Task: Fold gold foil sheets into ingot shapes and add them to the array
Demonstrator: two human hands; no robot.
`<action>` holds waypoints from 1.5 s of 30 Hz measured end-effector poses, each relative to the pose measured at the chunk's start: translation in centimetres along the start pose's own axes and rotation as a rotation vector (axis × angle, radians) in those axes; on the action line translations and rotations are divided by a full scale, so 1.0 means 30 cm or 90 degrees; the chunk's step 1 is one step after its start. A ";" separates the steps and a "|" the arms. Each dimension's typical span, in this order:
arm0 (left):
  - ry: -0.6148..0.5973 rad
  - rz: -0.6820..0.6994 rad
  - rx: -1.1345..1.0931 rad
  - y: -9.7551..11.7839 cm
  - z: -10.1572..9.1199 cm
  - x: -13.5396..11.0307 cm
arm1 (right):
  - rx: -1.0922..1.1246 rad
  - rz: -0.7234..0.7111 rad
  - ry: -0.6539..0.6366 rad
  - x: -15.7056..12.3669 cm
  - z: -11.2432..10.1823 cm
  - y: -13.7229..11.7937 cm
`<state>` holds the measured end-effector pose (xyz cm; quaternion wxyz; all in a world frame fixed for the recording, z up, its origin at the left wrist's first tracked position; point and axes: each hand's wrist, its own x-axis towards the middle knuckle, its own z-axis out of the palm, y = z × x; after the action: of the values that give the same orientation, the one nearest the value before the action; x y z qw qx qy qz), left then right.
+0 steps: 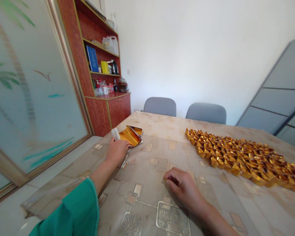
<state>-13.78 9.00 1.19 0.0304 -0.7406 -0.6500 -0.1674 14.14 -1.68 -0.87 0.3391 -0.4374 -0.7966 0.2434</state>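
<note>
My left hand (116, 150) reaches to the near left corner of a small stack of shiny gold foil paper (130, 135). Its fingers close on the paper's edge, though the fingertips are partly hidden behind the sheets. The top sheets curl upward, and white edges show at the left of the stack. Lower and nearer the middle of the table, my right hand (182, 185) hovers over or rests on the cloth with fingers curled in and nothing visible in them. To its right stand many folded gold paper ingots (236, 154), packed in close rows.
A patterned tablecloth (147, 183) covers the table. Two grey chairs (159, 106) stand at its far side. A reddish wooden cabinet (118, 108) with bottles and a kettle is at the back left, beside a frosted sliding door (39, 91). Grey panels (280, 88) lean at the right.
</note>
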 end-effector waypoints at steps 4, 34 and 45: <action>0.021 -0.020 0.025 0.000 -0.009 -0.006 | 0.008 0.001 0.014 -0.005 -0.001 0.013; 0.338 0.186 -0.138 0.046 -0.049 -0.035 | 0.258 0.157 0.116 0.010 -0.028 0.019; 0.229 0.663 -0.120 0.326 0.034 -0.236 | 0.476 0.318 0.127 0.014 -0.074 0.032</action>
<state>-4.74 1.02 -0.10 0.1532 -0.9231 -0.1651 -0.3116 16.16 -0.65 0.05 0.4798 -0.4848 -0.4877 0.5449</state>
